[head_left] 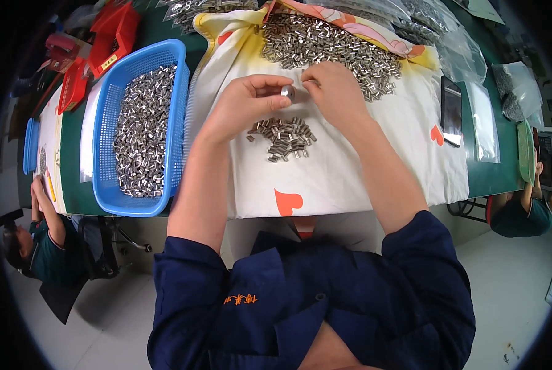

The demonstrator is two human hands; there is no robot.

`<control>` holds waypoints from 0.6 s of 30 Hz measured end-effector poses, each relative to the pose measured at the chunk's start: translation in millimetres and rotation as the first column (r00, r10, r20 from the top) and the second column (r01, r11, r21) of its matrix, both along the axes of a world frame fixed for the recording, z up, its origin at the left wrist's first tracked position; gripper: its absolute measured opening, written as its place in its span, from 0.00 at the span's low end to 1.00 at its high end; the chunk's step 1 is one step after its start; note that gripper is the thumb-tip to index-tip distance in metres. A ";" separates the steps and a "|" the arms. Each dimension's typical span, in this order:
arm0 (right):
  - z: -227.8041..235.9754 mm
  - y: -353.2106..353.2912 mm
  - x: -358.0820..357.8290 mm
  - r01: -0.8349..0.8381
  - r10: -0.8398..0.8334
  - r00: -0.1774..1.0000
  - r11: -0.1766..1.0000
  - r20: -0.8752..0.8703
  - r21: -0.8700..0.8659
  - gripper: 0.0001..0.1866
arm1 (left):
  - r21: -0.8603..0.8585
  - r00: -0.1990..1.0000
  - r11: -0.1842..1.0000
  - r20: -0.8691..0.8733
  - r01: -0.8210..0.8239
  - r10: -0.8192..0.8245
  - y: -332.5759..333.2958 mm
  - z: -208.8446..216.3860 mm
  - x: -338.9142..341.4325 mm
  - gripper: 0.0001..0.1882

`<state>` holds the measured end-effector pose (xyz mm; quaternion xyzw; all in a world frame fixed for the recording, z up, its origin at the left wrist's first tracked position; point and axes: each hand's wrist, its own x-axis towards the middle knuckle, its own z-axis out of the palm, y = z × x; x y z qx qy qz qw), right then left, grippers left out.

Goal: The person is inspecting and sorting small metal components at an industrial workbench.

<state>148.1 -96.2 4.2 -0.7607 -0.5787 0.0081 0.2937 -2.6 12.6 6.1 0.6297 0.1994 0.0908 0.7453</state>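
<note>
Over cloth [340, 179], pinched metal piece [288, 93], shiny cylinders [286, 137]

I see a green worktop [501, 176] with a white cloth [405, 139] spread over its middle. On the cloth I make out a small pile of metal pieces [282, 139] and, farther back, a bigger heap [325, 46]. A blue basket [178, 123] stands just left of the cloth; a phone [451, 111] lies at its right edge.

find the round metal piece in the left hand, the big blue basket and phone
Round metal piece [287, 92]: head view, its visible face
Big blue basket [131, 208]: head view, its near wall
Phone [451, 112]: head view, its screen
</note>
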 end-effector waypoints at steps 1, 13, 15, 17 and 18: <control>4.9 -1.2 -3.5 0.038 -0.040 0.973 0.999 -0.226 -0.016 0.05 | -0.029 0.998 0.998 0.005 -0.062 0.063 2.0 -2.5 0.4 0.17; 11.3 -9.4 -14.4 -0.117 0.137 0.982 0.982 -0.129 0.147 0.06 | -0.027 0.994 0.994 0.025 -0.110 0.110 -0.2 -7.3 4.6 0.17; 7.9 -7.3 -17.1 -0.118 0.136 0.985 0.981 -0.111 0.157 0.06 | 0.001 0.993 0.993 0.013 -0.114 0.114 -1.2 -6.9 4.2 0.17; 9.0 -7.4 -16.2 -0.123 0.140 0.986 0.978 -0.090 0.168 0.06 | 0.005 0.991 0.991 0.000 -0.137 0.137 -0.6 -6.7 3.1 0.17; 12.8 -8.8 -13.5 -0.111 0.140 0.952 0.987 -0.273 0.119 0.06 | 0.006 0.990 0.990 0.001 -0.140 0.140 -0.3 -6.2 2.9 0.17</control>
